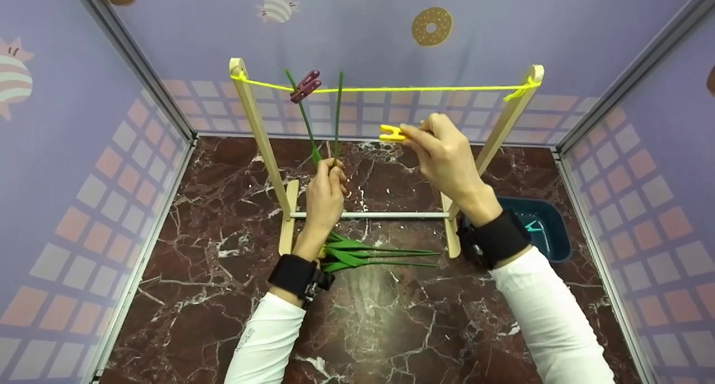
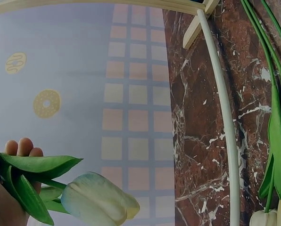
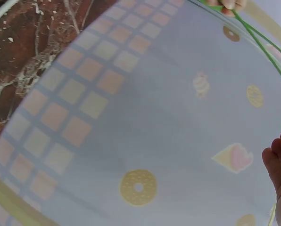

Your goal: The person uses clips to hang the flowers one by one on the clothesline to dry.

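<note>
At the left, a wooden post rises from the brown marbled surface, a yellow cord tied near its top. Just along the cord, a purple clothespin grips a green stem, which slants down behind the left hand. That hand has its fingers curled round a second, nearly upright stem, whose tip reaches above the cord. A pale tulip bloom hangs just beside the left palm; which of the two stems bears it is hard to tell. Beneath the left wrist lie more tulips, blooms largely hidden by the arm, in front of a white crossbar. Farther right, the right hand pinches a yellow clothespin, forked end pointing left towards the stems. Its wrist blocks part of the right post and of a dark teal tub, where a turquoise clothespin lies.
</note>
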The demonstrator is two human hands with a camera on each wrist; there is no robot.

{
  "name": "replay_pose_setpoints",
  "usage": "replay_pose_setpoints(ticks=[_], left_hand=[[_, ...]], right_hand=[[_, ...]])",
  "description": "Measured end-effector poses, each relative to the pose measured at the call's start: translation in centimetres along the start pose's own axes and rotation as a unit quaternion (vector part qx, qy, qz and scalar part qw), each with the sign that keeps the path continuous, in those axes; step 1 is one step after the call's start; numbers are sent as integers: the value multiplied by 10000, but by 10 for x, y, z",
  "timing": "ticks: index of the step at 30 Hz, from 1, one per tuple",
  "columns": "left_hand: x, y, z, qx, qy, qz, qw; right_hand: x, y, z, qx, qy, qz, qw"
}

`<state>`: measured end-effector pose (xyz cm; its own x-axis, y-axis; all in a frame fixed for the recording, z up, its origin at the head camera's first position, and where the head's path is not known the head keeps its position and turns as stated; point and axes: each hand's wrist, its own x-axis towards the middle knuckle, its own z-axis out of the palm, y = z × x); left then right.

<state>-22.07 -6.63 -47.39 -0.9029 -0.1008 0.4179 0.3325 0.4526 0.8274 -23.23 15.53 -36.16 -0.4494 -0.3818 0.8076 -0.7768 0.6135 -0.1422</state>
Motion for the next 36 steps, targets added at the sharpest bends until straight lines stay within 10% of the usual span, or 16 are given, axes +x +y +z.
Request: replay_pose_setpoints(ticks=[11,36], left_hand=[[0,1,0,-29,-46,-11,10000],[4,2,1,-124,8,21,9999]], right_hand=[[50,-11,-3,-41,91,-182,9998],[110,-18,7,-187,-1684,591,9838]])
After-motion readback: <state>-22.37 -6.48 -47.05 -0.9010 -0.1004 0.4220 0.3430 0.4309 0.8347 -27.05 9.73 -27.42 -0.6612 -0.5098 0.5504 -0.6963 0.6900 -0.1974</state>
